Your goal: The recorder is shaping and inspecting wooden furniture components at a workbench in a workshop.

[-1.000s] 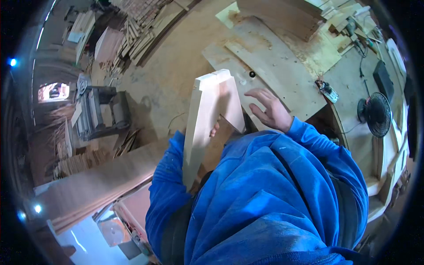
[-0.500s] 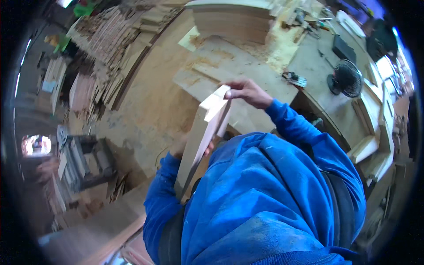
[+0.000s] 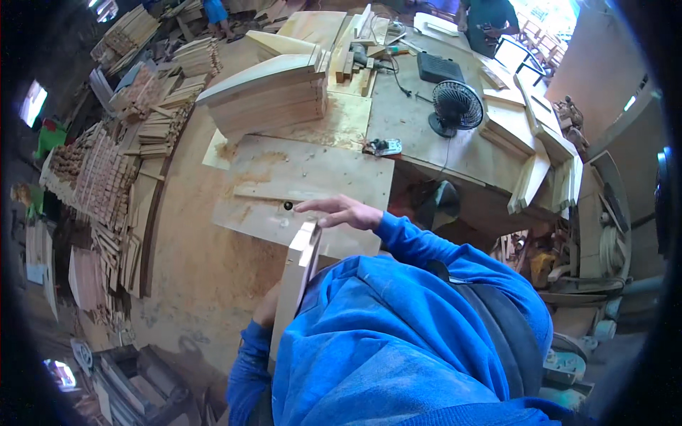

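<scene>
My left hand [image 3: 266,307] holds a pale wooden piece [image 3: 291,284] upright along the left side of my body; its fingers are hidden behind the wood. My right hand [image 3: 344,213] is just above the piece's notched top end, fingers stretched out and apart, thumb at or near the wood. Beyond it is a dusty work board [image 3: 355,170] with a loose strip [image 3: 259,193] and a small dark knob [image 3: 288,206] near my fingertips.
Ahead, shaped wooden panels [image 3: 263,99] stand stacked. On the right bench are a fan [image 3: 456,106], a black case [image 3: 439,67] and angled frames [image 3: 533,170]. Timber piles [image 3: 92,177] line the left; a machine [image 3: 142,390] is lower left. Two people [image 3: 490,21] [image 3: 214,14] are farther back.
My view has swung rightward, bringing the bench and panels more central. My right hand reached the piece's top, gripped it, and now has its fingers stretched out. The piece now sits closer against my body.
</scene>
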The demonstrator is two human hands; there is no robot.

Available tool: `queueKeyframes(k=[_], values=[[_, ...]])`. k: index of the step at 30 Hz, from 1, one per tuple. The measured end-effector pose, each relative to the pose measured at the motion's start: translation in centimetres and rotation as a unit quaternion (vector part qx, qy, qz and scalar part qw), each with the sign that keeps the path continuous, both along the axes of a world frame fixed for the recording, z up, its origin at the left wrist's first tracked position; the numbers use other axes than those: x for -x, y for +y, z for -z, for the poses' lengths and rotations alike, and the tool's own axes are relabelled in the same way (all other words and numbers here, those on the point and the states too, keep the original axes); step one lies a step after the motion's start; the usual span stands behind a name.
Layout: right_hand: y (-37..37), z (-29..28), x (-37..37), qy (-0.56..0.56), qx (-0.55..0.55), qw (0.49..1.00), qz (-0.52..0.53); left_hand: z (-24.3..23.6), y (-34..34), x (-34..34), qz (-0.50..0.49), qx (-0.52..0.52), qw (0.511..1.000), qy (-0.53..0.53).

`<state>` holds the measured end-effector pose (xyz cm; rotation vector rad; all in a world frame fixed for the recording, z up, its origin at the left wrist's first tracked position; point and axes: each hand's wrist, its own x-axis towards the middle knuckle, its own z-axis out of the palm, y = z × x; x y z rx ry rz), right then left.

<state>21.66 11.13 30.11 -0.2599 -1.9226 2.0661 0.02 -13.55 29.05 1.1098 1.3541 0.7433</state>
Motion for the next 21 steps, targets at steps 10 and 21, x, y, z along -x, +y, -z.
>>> queueKeyframes(k=[10,21], values=[[-5.1,-2.4,3.7,0.115,-0.428,0.896,0.014,0.9,0.7,0.3,-0.027,0.177,0.964,-0.195],[-7.4,-4.6,6.3,0.213,-0.449,0.868,0.012,-8.4,-8.4,10.1,-0.111,-0.027,0.986,-0.125]])
